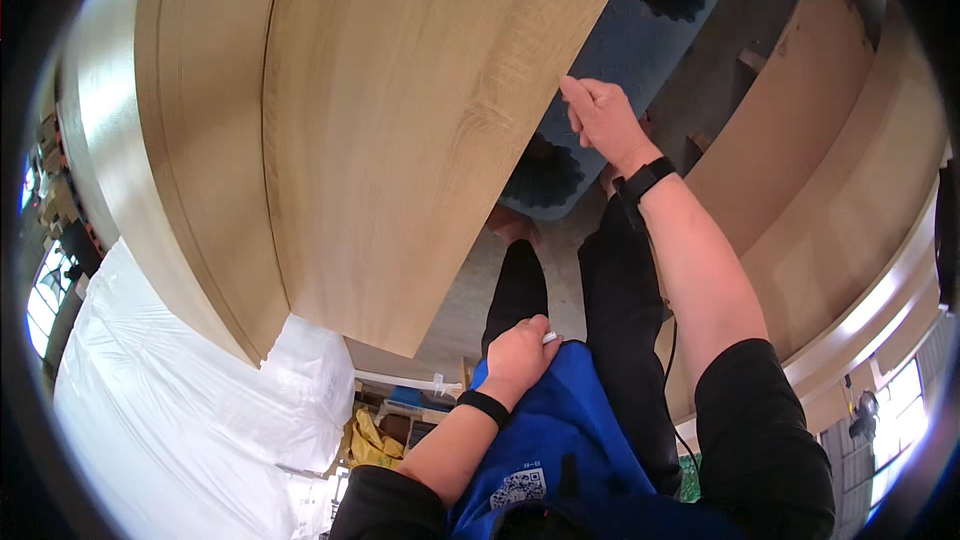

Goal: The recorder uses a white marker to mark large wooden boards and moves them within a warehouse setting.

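A large wood-grain panel (400, 130) slants across the middle in front of me. My right hand (608, 123) is closed at the panel's right edge, thumb pressed to the curled fingers, the fingertips at the edge. What is in those fingers, if anything, is too small or hidden to make out. Low in front of my body, my left hand (519, 353) is closed around a small white object (549, 338), of which only one end shows between thumb and fingers. Its kind cannot be told.
To the right stands a curved-looking brown board (790, 110). Below the panel lies a dark grey mat (625, 60) with black rounded patches. White plastic sheeting (190, 410) covers something at the lower left, beside a yellow bag (372, 440). A black cable (672, 370) hangs by my right leg.
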